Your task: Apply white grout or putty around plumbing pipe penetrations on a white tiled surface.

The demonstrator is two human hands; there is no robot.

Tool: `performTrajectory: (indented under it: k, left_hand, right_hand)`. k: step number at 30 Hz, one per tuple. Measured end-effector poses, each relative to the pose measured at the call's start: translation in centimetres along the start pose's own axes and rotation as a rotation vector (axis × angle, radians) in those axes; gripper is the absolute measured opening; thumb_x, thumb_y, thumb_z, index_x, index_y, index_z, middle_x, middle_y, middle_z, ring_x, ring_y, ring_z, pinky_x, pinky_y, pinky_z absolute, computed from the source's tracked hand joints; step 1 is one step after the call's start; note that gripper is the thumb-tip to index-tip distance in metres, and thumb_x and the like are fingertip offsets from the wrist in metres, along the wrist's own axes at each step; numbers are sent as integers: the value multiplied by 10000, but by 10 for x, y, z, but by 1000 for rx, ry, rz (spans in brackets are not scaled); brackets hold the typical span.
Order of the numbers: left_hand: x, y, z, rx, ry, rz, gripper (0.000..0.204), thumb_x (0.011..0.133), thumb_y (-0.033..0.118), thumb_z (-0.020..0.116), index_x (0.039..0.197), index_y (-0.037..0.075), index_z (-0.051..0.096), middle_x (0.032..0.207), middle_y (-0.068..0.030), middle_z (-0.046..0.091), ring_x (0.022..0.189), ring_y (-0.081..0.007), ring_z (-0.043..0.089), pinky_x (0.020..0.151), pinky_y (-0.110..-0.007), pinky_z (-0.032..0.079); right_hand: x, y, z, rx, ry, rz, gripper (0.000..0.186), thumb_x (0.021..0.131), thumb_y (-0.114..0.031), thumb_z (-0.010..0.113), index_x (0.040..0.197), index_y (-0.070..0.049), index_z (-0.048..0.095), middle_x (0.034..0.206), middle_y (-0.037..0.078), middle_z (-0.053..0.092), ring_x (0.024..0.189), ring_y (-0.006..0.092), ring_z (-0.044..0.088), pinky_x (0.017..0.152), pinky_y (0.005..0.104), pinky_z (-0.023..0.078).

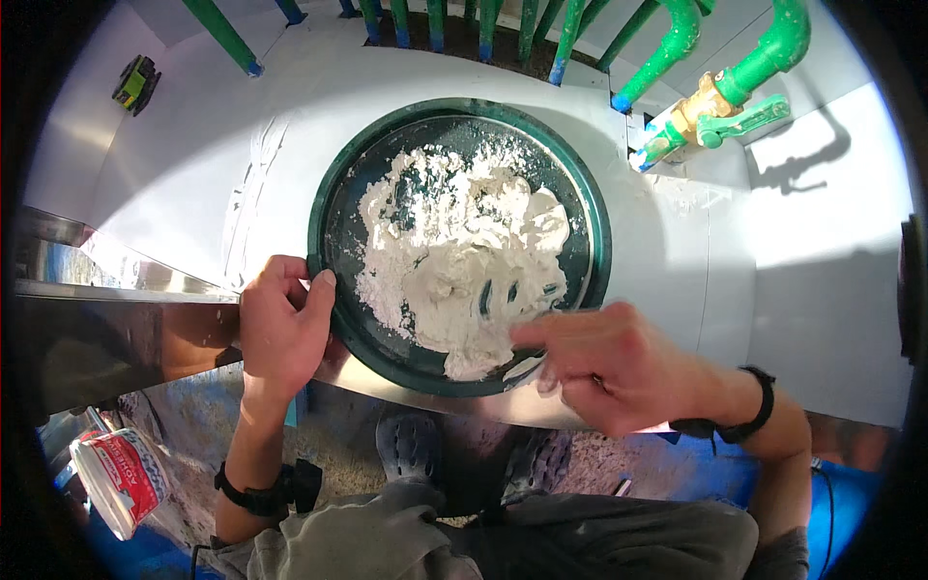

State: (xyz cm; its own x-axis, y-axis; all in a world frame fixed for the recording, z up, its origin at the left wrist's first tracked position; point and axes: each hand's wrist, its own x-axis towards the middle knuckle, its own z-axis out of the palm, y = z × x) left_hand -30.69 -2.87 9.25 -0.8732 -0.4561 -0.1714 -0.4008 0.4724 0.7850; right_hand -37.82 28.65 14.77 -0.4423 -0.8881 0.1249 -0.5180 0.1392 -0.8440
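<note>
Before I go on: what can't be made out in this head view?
- Right hand fingertips: buried in the white paste, and whether they pinch any.
- Green pan near rim: covered by both hands.
- Left hand fingertips: curled under the rim.
- White tub: its contents, cut by the dark fisheye edge.

Green pipes (677, 39), white tub (116, 478)

I see open white surface (193, 174) left of the dark green pan (329, 222) and more to its right. Behind the pan, green pipes (667, 48) and a brass valve (701, 106) block my hands.
</note>
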Motion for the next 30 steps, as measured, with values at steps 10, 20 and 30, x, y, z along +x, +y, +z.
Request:
performTrajectory:
  k: [10,20,30]
  left_hand:
    - [-1,2,2,10,29,-30,195,922,135,699,973,-37,622,597,-50,582,525,-89,528,507,-301,415]
    - [2,-19,-1,58,91,134,214,885,149,738,929,-33,635,623,-88,607,542,-132,567,528,-326,445]
    - [4,0,-6,151,-1,137,287,924,200,720,1002,-67,648,670,-88,649,514,-130,587,530,-313,482]
  right_hand:
    - [80,22,12,-605,-69,-17,182,797,-69,626,964,-10,583,819,163,677,707,317,729,622,408,595]
    - [69,13,23,-757,-89,-91,164,861,-122,631,1013,-96,574,820,63,567,598,222,663,496,361,535]
    - [51,-4,-7,-97,162,371,219,824,-33,768,1024,23,698,900,82,695,625,86,622,559,275,498]
